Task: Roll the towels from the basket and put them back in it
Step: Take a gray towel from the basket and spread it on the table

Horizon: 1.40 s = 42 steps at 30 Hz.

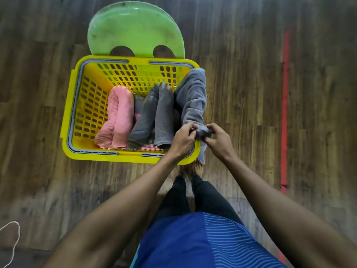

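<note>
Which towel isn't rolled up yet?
The light grey towel hanging over the right rim of the yellow basket. It is loose and unrolled, while the pink towel and the dark grey towels lie rolled up inside.

Yellow slotted plastic basket (67,113), grey-blue rim handles (112,61); pink ribbed rolled towel (119,113) at its nine o'clock, dark grey rolled towels (154,117) at centre, pale grey fluffy towel (193,93) at three o'clock
</note>
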### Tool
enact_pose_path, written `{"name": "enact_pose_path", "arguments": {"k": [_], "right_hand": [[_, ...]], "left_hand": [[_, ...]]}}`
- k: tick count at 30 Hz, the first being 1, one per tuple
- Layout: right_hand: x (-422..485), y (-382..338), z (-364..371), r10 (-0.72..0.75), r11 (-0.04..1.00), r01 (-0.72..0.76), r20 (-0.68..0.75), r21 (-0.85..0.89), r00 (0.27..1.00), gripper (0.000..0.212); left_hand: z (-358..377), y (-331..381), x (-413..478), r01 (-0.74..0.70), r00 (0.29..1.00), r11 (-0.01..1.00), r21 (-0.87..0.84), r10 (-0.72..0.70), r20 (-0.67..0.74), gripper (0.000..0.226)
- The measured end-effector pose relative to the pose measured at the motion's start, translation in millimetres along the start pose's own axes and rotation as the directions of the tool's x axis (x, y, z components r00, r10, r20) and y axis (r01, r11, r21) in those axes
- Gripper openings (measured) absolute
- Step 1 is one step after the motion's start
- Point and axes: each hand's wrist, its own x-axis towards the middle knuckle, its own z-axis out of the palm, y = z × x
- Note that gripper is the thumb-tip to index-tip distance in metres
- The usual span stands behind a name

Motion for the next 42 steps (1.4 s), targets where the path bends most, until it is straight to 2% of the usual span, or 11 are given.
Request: {"name": "enact_pose_path", "arguments": {"k": [2, 5, 12, 16, 19, 22, 25, 32, 36, 39, 42], "right_hand": [[-1, -6, -6, 0.0, 0.999, 0.004, -0.069, 0.053, 0.998, 0.017], [-5, -13, -15, -0.053, 0.994, 0.061, -0.096, 0.087, 0.994, 0.02], [-8, -30, -31, 0.03, 0.957, -0.082, 0.188, 0.279, 0.982, 0.033], [-12, -24, -40, 0.001, 0.972, -0.038, 0.159, 0.23, 0.987, 0.03], [-18, -22, -44, -0.024, 0.972, -0.016, 0.167, 0.235, 0.986, 0.034], [-23, -25, -51, -0.057, 0.972, 0.017, 0.165, 0.233, 0.985, 0.032], [-24, -26, -60, -0.084, 0.976, 0.052, 0.146, 0.211, 0.986, 0.025], [-17, -35, -83, -0.019, 0.999, 0.024, 0.174, -0.025, 0.985, 0.015], [-20, -48, -99, -0.11, 0.99, 0.108, 0.02, 0.093, 0.994, 0.012], [-25, -46, -122, -0.088, 0.972, 0.114, -0.134, 0.205, 0.987, 0.01], [-27, -31, -145, -0.045, 0.969, 0.091, -0.197, 0.232, 0.979, 0.01]], "left_hand": [[5, -2, -3, -0.027, 1.0, 1.0, -0.011, 0.027, 0.008, 0.015], [7, -11, -6, -0.077, 0.997, 0.996, 0.054, 0.077, 0.002, 0.026], [2, -28, -22, -0.13, 0.991, 0.982, 0.137, 0.135, -0.024, 0.027], [0, -26, -30, -0.078, 0.997, 0.995, 0.07, 0.077, 0.016, 0.034], [-1, -11, -25, -0.054, 0.997, 0.998, -0.013, 0.053, -0.056, 0.041], [-1, -1, -11, -0.186, 0.982, 0.967, 0.176, 0.187, 0.007, 0.034], [-4, 2, 6, -0.253, 0.967, 0.903, 0.348, 0.224, 0.123, 0.019], [-11, 37, 12, -0.266, 0.945, 0.959, 0.095, 0.24, 0.224, 0.012], [-24, 48, 22, -0.178, 0.927, 0.981, 0.08, 0.14, 0.347, 0.017], [-43, 44, 27, -0.138, 0.895, 0.98, 0.143, 0.062, 0.442, 0.014], [-52, 49, 24, -0.169, 0.918, 0.973, 0.154, 0.099, 0.385, 0.022]]}}
